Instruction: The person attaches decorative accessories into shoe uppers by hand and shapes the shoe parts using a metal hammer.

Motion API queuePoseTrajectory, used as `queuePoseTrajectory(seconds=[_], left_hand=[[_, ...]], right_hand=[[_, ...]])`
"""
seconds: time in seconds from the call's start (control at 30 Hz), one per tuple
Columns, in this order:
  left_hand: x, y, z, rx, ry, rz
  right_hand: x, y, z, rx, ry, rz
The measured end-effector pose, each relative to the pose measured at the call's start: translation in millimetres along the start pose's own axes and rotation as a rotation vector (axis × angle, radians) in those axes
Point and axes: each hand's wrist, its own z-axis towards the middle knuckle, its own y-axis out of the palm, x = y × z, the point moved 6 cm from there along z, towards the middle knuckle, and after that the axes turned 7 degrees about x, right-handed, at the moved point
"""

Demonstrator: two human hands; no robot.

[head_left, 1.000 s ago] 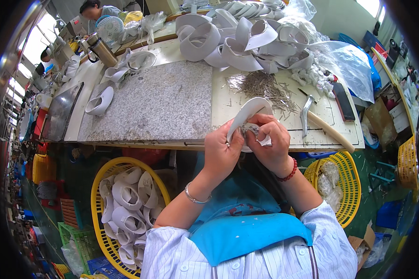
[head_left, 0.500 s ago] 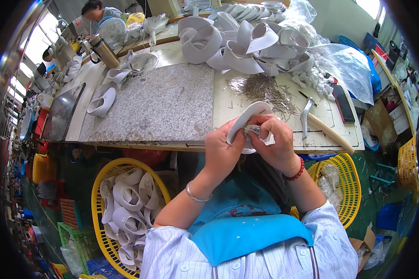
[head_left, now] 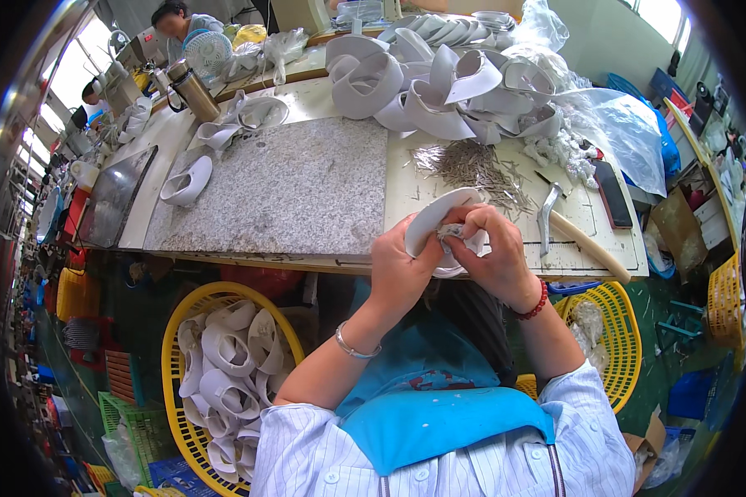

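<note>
Over the table's front edge I hold a white curved band (head_left: 428, 225), which looks like a slipper upper. My left hand (head_left: 396, 263) grips it by its left side, fingers closed round it. My right hand (head_left: 501, 258) pinches a small crumpled whitish trim piece (head_left: 450, 232) against the band's inner side. Fingers hide part of both pieces. Just beyond my hands lies a heap of thin metal strips (head_left: 472, 170). A hammer (head_left: 590, 245) with a pale wooden handle rests right of my right hand.
A grey stone slab (head_left: 282, 195) covers the table's left middle, one white upper (head_left: 187, 182) on it. More uppers (head_left: 439, 83) are piled at the back, beside white lacy trim (head_left: 562, 159). A phone (head_left: 612, 197) lies at right. Yellow baskets (head_left: 172, 373) stand below; a co-worker (head_left: 182, 29) sits far left.
The view has shifted slightly, so the table sits a little lower in it. Both hands keep hold at the same spot, with only a small movement of the right fingers.
</note>
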Motion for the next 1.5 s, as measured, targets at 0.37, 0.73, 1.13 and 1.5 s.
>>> queuePoseTrajectory(seconds=[0.37,0.73,1.13,1.5], left_hand=[[1,-5,0,-0.012,-0.030,0.054],[-1,-2,5,-0.044,-0.051,0.016],[2,-4,5,-0.016,0.038,0.164],[2,-5,5,-0.097,0.000,0.119]], right_hand=[[3,1,1,-0.025,0.082,0.016],[17,2,2,-0.081,0.131,0.067],[19,0,1,-0.007,0.137,0.164],[18,0,5,-0.077,0.145,0.157]])
